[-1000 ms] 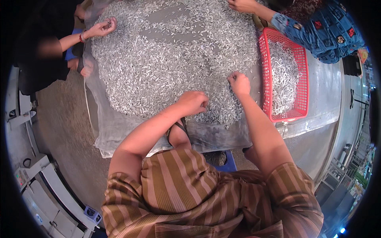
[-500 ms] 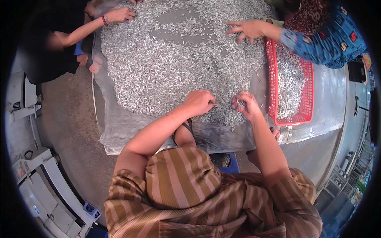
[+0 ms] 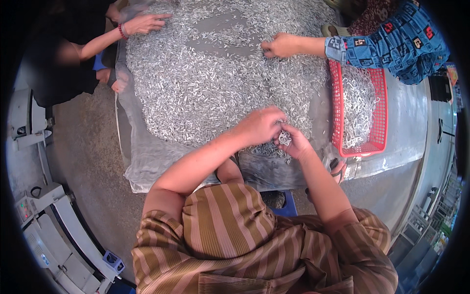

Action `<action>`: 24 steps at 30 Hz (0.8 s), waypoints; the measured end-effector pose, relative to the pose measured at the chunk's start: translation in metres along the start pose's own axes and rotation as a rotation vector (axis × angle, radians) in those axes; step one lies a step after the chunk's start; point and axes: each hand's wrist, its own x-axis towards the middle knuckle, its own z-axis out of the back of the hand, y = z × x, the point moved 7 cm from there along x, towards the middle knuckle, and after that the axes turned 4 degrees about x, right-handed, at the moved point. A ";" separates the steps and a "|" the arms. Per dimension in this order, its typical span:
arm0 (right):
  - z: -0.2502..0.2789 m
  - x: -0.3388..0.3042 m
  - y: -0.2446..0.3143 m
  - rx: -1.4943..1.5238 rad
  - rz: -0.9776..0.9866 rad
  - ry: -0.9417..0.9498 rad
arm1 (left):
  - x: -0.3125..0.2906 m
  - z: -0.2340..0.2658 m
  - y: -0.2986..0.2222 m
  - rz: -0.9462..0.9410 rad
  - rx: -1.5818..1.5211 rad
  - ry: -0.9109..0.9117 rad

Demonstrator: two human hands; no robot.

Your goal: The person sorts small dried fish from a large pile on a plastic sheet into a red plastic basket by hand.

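A broad layer of small silvery pieces (image 3: 191,98) covers the low surface in front of me. Over its near right part my hands meet. My right hand (image 3: 297,143) is closed around a few shiny curved metal hooks (image 3: 284,137), which show between thumb and fingers. My left hand (image 3: 264,123), back upward, has its fingers drawn together against the right hand's fingertips. Whatever it pinches, if anything, is hidden. To the right stands a red plastic basket (image 3: 337,142), holding many curved, S-like metal hooks (image 3: 357,110).
A co-worker's hand (image 3: 281,45) with a blue patterned sleeve reaches into the pieces from the far right. Another person's hand (image 3: 147,23) works at the far left. Translucent sheeting (image 3: 156,164) borders the near edge. Grey machinery (image 3: 73,230) stands at left; a blue stool (image 3: 286,206) is below me.
My left hand has moved right and my right hand slightly left, so they now touch. The far-right co-worker's hand has shifted left and its spread fingers have closed. The far-left hand has moved slightly.
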 end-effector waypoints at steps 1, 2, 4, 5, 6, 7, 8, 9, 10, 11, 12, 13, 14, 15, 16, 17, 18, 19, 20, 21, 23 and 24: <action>0.002 -0.001 0.006 -0.002 0.025 -0.013 | 0.001 0.005 0.017 0.064 0.008 -0.017; 0.002 -0.003 0.011 -0.004 0.050 -0.026 | -0.002 0.005 0.031 0.071 0.131 -0.004; 0.010 -0.005 0.023 0.046 0.089 -0.078 | -0.007 0.004 0.046 0.076 0.370 0.020; 0.014 -0.004 0.029 0.069 0.114 -0.082 | -0.012 -0.012 0.043 0.042 0.416 0.114; 0.017 -0.004 0.034 0.096 0.139 -0.087 | -0.020 -0.025 0.032 0.004 0.462 0.213; 0.020 -0.004 0.039 0.122 0.165 -0.091 | -0.026 -0.036 0.025 -0.034 0.508 0.311; 0.021 -0.007 0.042 0.130 0.182 -0.089 | -0.028 -0.039 0.026 -0.059 0.490 0.278; 0.021 -0.009 0.047 0.140 0.200 -0.117 | -0.028 -0.036 0.033 -0.032 0.505 0.282; 0.022 -0.012 0.052 0.147 0.216 -0.149 | -0.026 -0.031 0.042 -0.004 0.514 0.285; 0.025 -0.015 0.055 0.154 0.232 -0.180 | -0.024 -0.026 0.054 0.025 0.524 0.288; 0.027 -0.018 0.059 0.142 0.246 -0.181 | -0.026 -0.014 0.073 0.042 0.576 0.171; 0.033 -0.021 0.063 0.115 0.266 -0.198 | -0.025 0.005 0.082 0.111 0.652 0.120; 0.040 -0.024 0.067 0.088 0.285 -0.214 | -0.025 0.024 0.090 0.180 0.727 0.068; 0.044 -0.026 0.068 0.061 0.299 -0.226 | -0.027 0.046 0.097 0.248 0.715 0.056; 0.046 -0.028 0.069 0.031 0.308 -0.270 | -0.029 0.064 0.103 0.315 0.705 0.040; 0.049 -0.027 0.069 0.012 0.310 -0.293 | -0.032 0.075 0.101 0.319 0.765 -0.049; 0.053 -0.027 0.068 -0.009 0.313 -0.317 | -0.035 0.086 0.099 0.323 0.822 -0.139; 0.056 -0.026 0.066 -0.031 0.315 -0.342 | -0.038 0.093 0.097 0.326 0.878 -0.230; 0.056 -0.024 0.064 -0.028 0.319 -0.350 | -0.037 0.090 0.095 0.314 0.973 -0.281; 0.057 -0.022 0.060 -0.027 0.321 -0.361 | -0.033 0.073 0.090 0.269 0.893 -0.242; 0.051 -0.018 0.056 -0.036 0.317 -0.364 | -0.024 0.020 0.067 0.111 0.644 -0.088; 0.046 -0.016 0.055 -0.046 0.312 -0.357 | -0.020 -0.014 0.052 -0.004 0.472 0.027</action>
